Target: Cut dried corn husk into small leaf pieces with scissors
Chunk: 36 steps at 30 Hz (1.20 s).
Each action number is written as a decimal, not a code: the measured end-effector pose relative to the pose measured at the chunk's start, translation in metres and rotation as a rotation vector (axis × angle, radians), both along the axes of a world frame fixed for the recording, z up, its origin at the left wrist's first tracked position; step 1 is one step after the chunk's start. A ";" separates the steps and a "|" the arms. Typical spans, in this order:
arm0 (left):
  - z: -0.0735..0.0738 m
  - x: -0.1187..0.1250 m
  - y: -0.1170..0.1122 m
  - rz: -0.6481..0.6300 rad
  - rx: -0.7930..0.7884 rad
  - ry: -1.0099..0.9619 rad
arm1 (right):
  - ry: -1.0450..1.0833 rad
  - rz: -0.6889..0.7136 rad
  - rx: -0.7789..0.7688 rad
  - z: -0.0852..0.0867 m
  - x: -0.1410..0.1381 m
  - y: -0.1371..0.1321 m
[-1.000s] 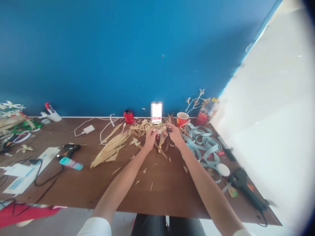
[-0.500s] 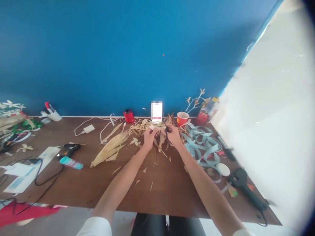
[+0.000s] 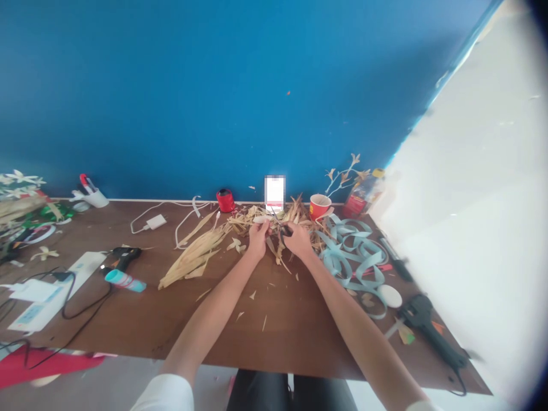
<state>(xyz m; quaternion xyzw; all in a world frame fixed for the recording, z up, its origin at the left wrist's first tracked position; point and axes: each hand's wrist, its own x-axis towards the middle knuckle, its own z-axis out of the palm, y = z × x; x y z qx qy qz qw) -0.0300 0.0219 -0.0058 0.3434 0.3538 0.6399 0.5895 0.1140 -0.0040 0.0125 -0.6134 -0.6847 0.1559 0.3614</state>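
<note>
Near the back of the table, my left hand (image 3: 258, 237) is closed on a small pale piece of dried husk (image 3: 262, 219). Just to its right, my right hand (image 3: 298, 240) grips black-handled scissors (image 3: 285, 230), whose blades point up and to the left, close to the husk piece. A heap of dry husk scraps (image 3: 299, 211) lies behind and around both hands. Left of my hands rests a bundle of long dried husks (image 3: 194, 257). A phone with a bright, blurred screen (image 3: 274, 191) stands against the blue wall behind the heap.
A red paper cup (image 3: 319, 206) and a coil of light blue ribbon (image 3: 355, 245) are on the right, with a glue gun (image 3: 430, 325) nearer the edge. Leftward are another glue gun (image 3: 124, 258), a blue tube (image 3: 125, 281), a power strip (image 3: 57, 294) and cables.
The scissors have turned so their blades show clearly, pointing up and left. My right hand has shifted slightly lower, and the camera view has moved a little.
</note>
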 end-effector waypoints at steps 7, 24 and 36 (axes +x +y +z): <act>0.003 0.003 -0.003 0.020 0.060 0.053 | 0.035 -0.007 -0.012 0.000 -0.007 -0.004; 0.009 0.003 -0.008 -0.039 -0.057 -0.079 | 0.144 -0.068 0.037 -0.009 -0.023 -0.011; 0.003 0.003 -0.004 -0.039 -0.028 -0.055 | 0.139 -0.067 0.023 -0.006 -0.022 -0.012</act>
